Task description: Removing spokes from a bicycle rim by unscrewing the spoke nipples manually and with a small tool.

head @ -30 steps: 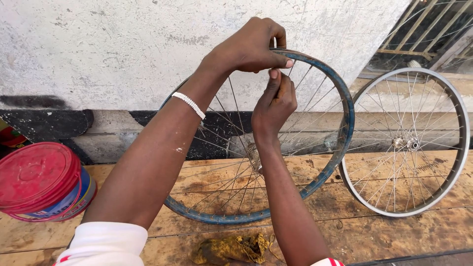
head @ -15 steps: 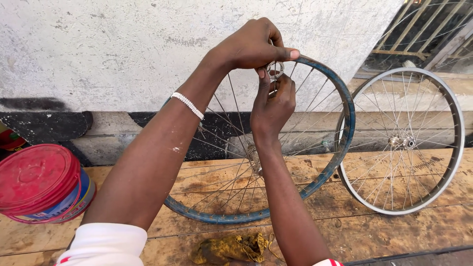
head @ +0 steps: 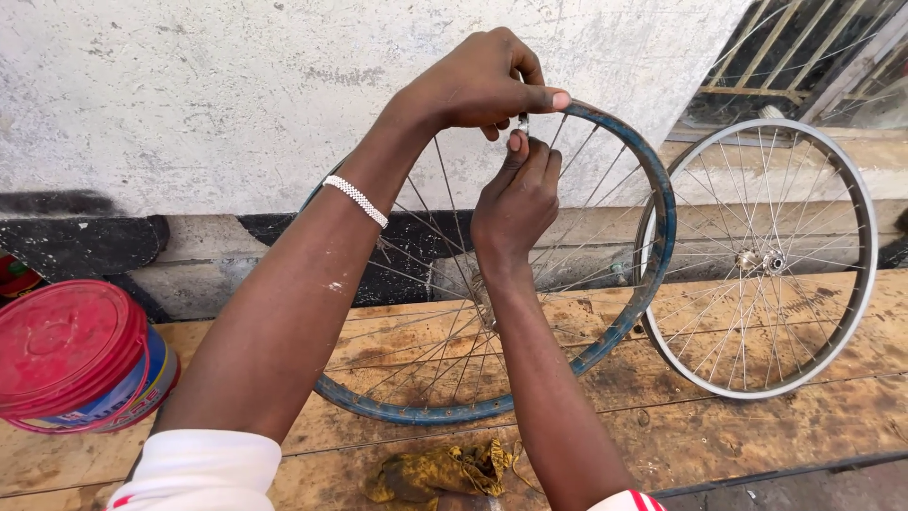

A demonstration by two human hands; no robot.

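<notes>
Left hand (head: 478,83) clamped over blue bicycle rim (head: 653,237), right hand (head: 518,194) pinching small metal spoke tool (head: 522,121) at top; truing underway, unfinished.

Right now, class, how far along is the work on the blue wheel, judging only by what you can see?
Done: the blue rim is already laced with spokes and stands on the wooden bench. In hand: the left hand steadies the top of the rim while the right hand pinches a small metal piece there. Left: cannot tell how many spokes remain to be adjusted.
</notes>
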